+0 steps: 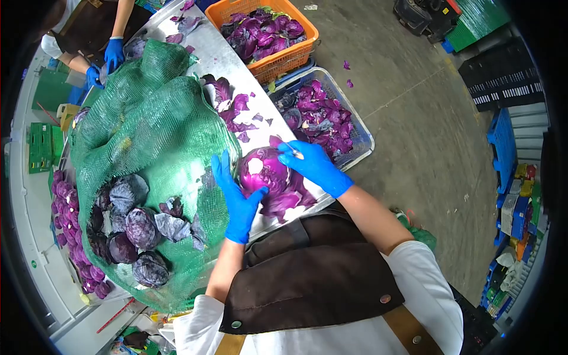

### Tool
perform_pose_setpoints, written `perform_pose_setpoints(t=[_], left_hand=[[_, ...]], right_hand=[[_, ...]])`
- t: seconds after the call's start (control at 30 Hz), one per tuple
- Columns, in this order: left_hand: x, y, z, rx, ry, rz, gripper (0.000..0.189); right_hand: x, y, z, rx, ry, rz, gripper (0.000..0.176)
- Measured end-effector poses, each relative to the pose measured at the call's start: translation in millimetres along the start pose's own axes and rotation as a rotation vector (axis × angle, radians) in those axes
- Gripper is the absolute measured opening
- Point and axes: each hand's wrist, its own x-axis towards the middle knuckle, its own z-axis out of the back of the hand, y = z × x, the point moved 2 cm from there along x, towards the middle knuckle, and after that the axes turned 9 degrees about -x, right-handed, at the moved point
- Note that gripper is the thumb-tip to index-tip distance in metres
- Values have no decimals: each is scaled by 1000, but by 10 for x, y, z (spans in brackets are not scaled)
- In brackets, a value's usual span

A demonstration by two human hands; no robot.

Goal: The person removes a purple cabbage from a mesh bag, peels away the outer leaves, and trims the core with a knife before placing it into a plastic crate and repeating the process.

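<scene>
A peeled red cabbage with a pale cut stem end sits on the metal table, purple leaves lying against its near side. My left hand, in a blue glove, is at its left with fingers spread and the thumb touching it. Closed around a small knife, my right hand is at the upper right of the cabbage, by a loose leaf piece. To the left, a green mesh sack spreads over the table, with several unpeeled cabbages at its mouth.
An orange crate and a grey-blue crate, both with purple leaves, stand beyond the table. Leaf scraps litter the tabletop. A co-worker's blue-gloved hands are at the far end. Many peeled cabbages are piled at left.
</scene>
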Motion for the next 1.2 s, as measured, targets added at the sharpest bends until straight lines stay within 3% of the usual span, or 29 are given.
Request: perform_pose_setpoints(t=[0.07, 0.1, 0.13, 0.23, 0.33, 0.37, 0.47, 0.5, 0.63, 0.77, 0.87, 0.9, 1.0, 1.1, 1.13, 1.17, 1.2], left_hand=[[-122, 16, -215, -203, -34, 184, 123], [-112, 25, -282, 72, -53, 50, 122], [-75, 34, -310, 113, -62, 65, 121], [89, -103, -353, 140, -70, 125, 120], [164, -162, -403, 200, -36, 105, 123], [193, -147, -422, 184, -26, 94, 123], [243, -58, -408, 191, 20, 177, 123], [237, -123, -412, 231, 9, 206, 121], [154, -132, -439, 281, -37, 194, 120], [-169, -100, -397, 348, -16, -47, 122], [-258, 174, -259, 71, -70, 18, 125], [-293, 243, -193, 28, -52, 16, 126], [-408, 218, -76, -146, -41, 76, 126], [-319, 164, -73, -195, -36, 147, 126], [-284, 139, -86, -202, -34, 171, 126], [-255, 173, -93, -147, -28, 148, 125], [-226, 167, -105, -112, -19, 122, 124]], right_hand=[[-139, -145, -18, -2, -73, -42, 48], [-211, -161, -53, 7, -103, -49, 50], [-248, -169, -73, 16, -130, -56, 52], [-290, 25, 71, -485, -234, -18, 64], [-322, 362, 111, -783, -218, 118, 72], [-326, 394, 73, -938, -87, 72, 76], [-325, 480, -10, -1175, 24, 1, 72], [-292, 378, -24, -1153, -104, 123, 62], [-91, 326, 27, -884, -207, 200, 49], [428, -150, 282, -450, -14, -339, 59], [355, -205, -30, -376, -196, -134, 59], [394, -289, -102, -135, -224, -107, 57], [425, -455, 277, -24, -289, -272, 67], [256, -234, 405, -637, -304, -300, 92], [115, 112, 344, -650, -135, -327, 115], [10, 329, 200, -644, -111, -217, 120], [-28, -45, -103, -484, -332, 171, 113]])
